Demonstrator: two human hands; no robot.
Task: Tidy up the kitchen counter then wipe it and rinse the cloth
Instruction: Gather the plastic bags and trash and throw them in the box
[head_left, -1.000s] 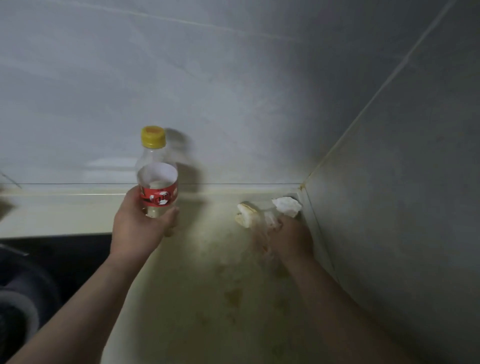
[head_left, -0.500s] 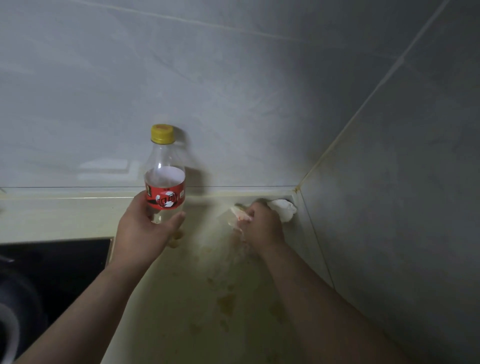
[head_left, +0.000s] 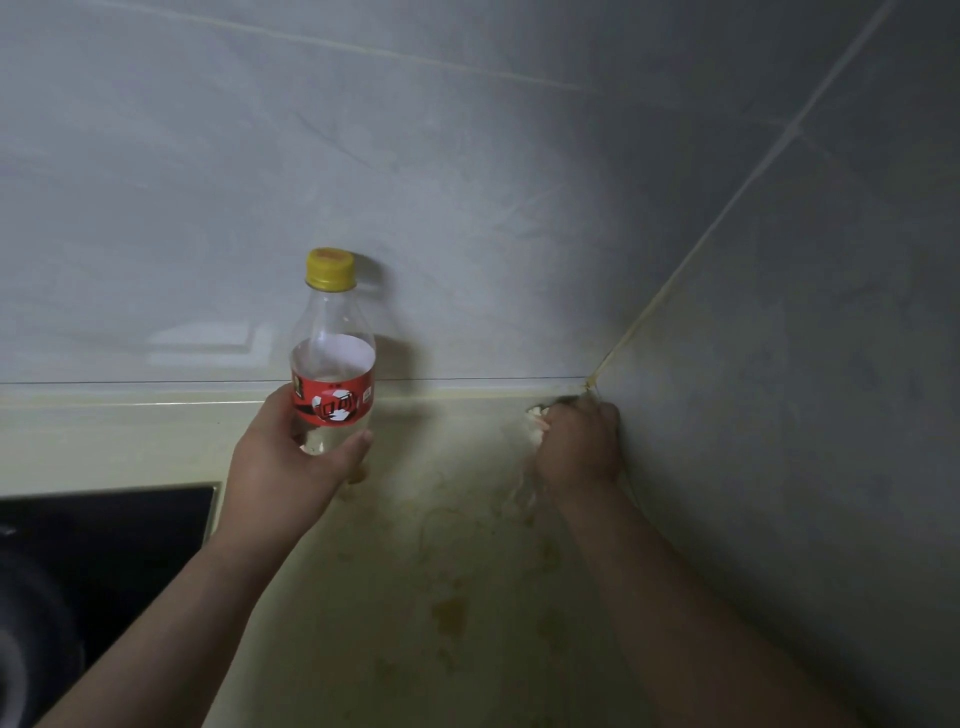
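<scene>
Pale grey tiled walls (head_left: 467, 182) meet in a corner at the right, and below them a cream counter (head_left: 415, 675) runs toward the camera, marked with yellow-brown stains (head_left: 449, 616) down its middle. A black cooktop (head_left: 104, 545) is set into the counter at the lower left. The left hand (head_left: 285, 462) is raised above the counter near the back wall, fingers and thumb curled round the lower body of a clear plastic bottle (head_left: 332, 364), which stands upright in the grip with a red label and a little clear liquid inside. Well apart from it, the right hand (head_left: 579, 447) is pushed into the corner where the counter meets both walls, knuckles up, fingers bunched over a whitish cloth (head_left: 537, 421). The cloth lies on the counter under that hand, and only a crumpled edge shows at the hand's left side, toward the bottle. A yellow cap (head_left: 331, 267) tops the bottle.
</scene>
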